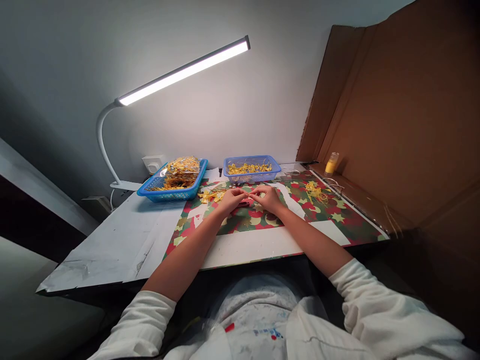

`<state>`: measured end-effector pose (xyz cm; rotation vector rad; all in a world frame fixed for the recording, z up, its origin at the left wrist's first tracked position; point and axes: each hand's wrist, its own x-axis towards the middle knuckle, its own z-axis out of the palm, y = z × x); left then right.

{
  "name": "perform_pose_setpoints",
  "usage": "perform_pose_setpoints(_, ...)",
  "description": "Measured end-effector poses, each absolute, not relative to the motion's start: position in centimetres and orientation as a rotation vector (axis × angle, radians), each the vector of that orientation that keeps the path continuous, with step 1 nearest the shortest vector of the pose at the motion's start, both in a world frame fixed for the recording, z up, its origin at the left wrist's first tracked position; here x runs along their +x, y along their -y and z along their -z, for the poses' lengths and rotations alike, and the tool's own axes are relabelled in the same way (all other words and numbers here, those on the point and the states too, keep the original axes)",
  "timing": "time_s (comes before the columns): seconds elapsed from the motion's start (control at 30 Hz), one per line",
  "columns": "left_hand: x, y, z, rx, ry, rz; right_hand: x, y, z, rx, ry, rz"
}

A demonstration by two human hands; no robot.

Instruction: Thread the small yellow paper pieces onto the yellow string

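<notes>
My left hand and my right hand meet above the middle of the table, fingertips pinched close together. Whatever lies between the fingertips is too small to make out. Just left of my left hand lie yellow flower-like pieces on the patterned sheet. Under and between the hands a red item shows in part; its kind is hidden. To the right of my right hand rests a small bunch of yellow pieces with thin stems.
A blue basket heaped with golden pieces and a clear bag stands back left. Behind the hands is a purple-blue basket of yellow stemmed pieces. A lamp hangs overhead. At right are a small yellow-filled bottle and a cardboard wall.
</notes>
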<state>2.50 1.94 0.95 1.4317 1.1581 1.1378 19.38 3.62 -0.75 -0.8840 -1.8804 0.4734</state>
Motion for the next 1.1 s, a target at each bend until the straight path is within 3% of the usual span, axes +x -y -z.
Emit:
perform_pose_setpoints(0.33, 2.37, -2.16, -0.91, 1.467, -1.204, -1.131, 19.53, -3.5, 0.18, -0.924, 1.889, -0.308)
perform_pose_setpoints(0.67, 2.47, -1.87, -1.05, 1.443, -1.204, -1.054, 19.43, -3.51, 0.45, -0.926, 1.824, -0.526)
perform_pose_setpoints(1.1, 2.31, -1.94, -1.1, 1.5, -1.216, -1.115, 19.47, -3.67, 0.68, -0.884, 1.955, -0.345)
